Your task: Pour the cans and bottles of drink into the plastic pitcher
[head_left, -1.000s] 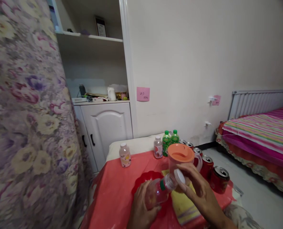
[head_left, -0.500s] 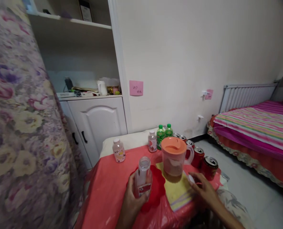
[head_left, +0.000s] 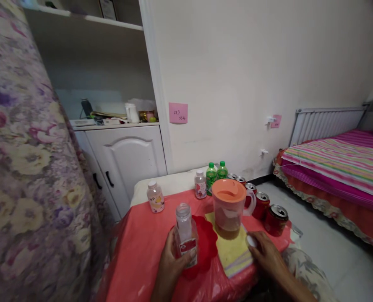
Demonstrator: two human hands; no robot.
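My left hand (head_left: 173,256) is wrapped round a clear bottle (head_left: 186,233) with a red and white label. Its mouth is uncovered, and it is held over a red scalloped plate (head_left: 207,247). Between the fingertips of my right hand (head_left: 268,253) is a small white bottle cap (head_left: 251,240), at the right edge of a yellow cloth (head_left: 233,256). A clear pitcher (head_left: 228,212) with an orange lid stands on the cloth's far part, with some brownish liquid low inside. The pitcher is between and beyond my two hands.
Two capped clear bottles, one at left (head_left: 155,197) and one farther back (head_left: 200,184), stand on the red-covered table (head_left: 132,251). Green bottles (head_left: 211,178) are behind the pitcher. Several red cans (head_left: 276,220) line the right edge. A floral curtain (head_left: 22,167) hangs at left.
My left hand has shifted the open bottle slightly left, and it stands more upright. My right hand has moved a little lower with the cap. The view has tilted slightly.
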